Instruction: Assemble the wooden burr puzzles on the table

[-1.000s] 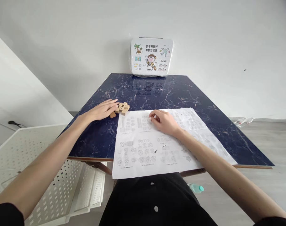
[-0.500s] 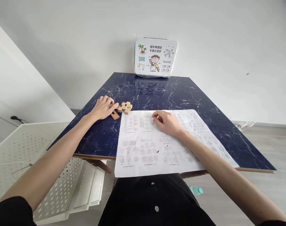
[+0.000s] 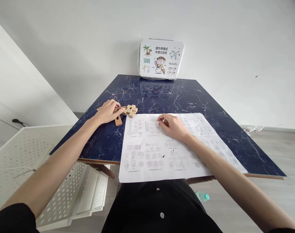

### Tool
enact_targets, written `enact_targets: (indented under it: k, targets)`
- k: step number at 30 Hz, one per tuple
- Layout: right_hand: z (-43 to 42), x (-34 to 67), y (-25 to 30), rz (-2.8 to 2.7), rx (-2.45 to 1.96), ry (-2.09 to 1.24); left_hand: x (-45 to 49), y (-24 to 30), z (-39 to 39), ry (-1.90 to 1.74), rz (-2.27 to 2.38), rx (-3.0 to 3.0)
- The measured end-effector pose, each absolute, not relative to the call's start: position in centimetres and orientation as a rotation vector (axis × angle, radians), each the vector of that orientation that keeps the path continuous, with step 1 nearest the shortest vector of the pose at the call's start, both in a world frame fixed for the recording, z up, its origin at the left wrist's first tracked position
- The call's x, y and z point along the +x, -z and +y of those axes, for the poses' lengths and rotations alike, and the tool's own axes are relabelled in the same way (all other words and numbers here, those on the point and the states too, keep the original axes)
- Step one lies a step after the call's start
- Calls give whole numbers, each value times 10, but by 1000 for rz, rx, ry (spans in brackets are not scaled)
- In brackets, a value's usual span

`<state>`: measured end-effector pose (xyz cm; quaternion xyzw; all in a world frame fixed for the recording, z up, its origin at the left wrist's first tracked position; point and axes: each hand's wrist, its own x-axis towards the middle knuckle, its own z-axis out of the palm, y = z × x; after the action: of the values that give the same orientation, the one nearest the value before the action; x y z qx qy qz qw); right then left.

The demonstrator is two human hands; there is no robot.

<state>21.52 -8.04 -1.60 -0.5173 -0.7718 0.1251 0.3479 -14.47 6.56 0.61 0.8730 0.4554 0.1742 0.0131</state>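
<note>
Fingers bent, my left hand [image 3: 108, 111] grips a brown wooden puzzle [image 3: 118, 121] made of slotted strips on the dark blue table. One slotted strip sticks out below the fingers, others to the left and right; the palm hides the middle. Just right of it sits a light wooden block puzzle [image 3: 130, 110] of interlocked pieces, close to the thumb tip. My right hand [image 3: 173, 125] rests on a large white instruction sheet [image 3: 149, 174] printed with small diagrams. Its fingers are curled in, and nothing shows in them.
A white box with cartoon prints [image 3: 161, 60] stands at the back of the blue marbled table [image 3: 152, 100], against the wall. The sheet overhangs the front edge. White perforated baskets [image 3: 21, 145] stand at the left, and a bottle with a teal cap [image 3: 202, 196] is on the floor.
My left hand has shifted on the brown wooden puzzle; its strips are turned, and more of them shows at the left and right. My right hand stays in place on the sheet.
</note>
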Motion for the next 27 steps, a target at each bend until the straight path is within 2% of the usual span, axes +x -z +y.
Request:
enact_targets:
  k: [10, 27]
  targets:
    - [-80, 216, 16, -2001, -1344, -345, -141, -7, 69, -431, 1418, 2768]
    - [-81, 215, 15, -2000, -1339, -337, -148, -15, 65, -733, 1506, 2516]
